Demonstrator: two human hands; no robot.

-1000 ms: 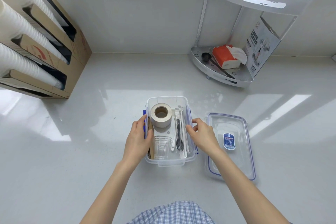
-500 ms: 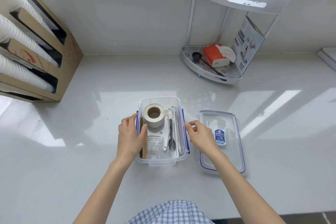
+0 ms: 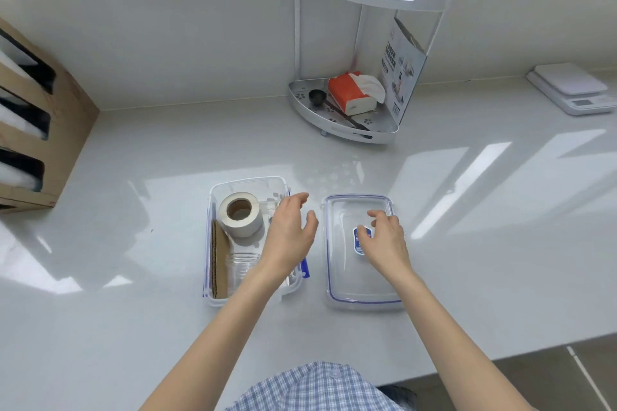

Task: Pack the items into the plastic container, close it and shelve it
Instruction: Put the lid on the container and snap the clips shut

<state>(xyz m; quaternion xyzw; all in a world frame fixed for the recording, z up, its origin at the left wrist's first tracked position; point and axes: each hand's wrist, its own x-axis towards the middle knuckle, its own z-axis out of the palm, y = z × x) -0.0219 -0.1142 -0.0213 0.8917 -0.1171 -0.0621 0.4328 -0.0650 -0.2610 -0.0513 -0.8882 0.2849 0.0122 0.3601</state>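
A clear plastic container (image 3: 213, 197) with blue latches stands open on the white counter. Inside it lie a roll of tape (image 3: 240, 213), a strip of brown cardboard (image 3: 219, 264) and a clear cup (image 3: 241, 269); the cutlery is hidden under my arm. My left hand (image 3: 289, 237) hovers open over the container's right side, fingers spread toward the lid. The clear lid (image 3: 347, 280) with a blue seal lies flat just right of the container. My right hand (image 3: 384, 240) is over the lid's middle, fingers curled down onto it, covering part of the blue label.
A white two-tier corner shelf (image 3: 344, 130) stands at the back with a tissue pack (image 3: 350, 92), a black scoop and a leaflet on its lower tier. A cardboard cup dispenser (image 3: 40, 130) is at the left, a white scale (image 3: 574, 88) at the far right.
Both hands left the container's sides. My left hand crossed over the container to the right; my right hand moved onto the lid. The view shifted right.
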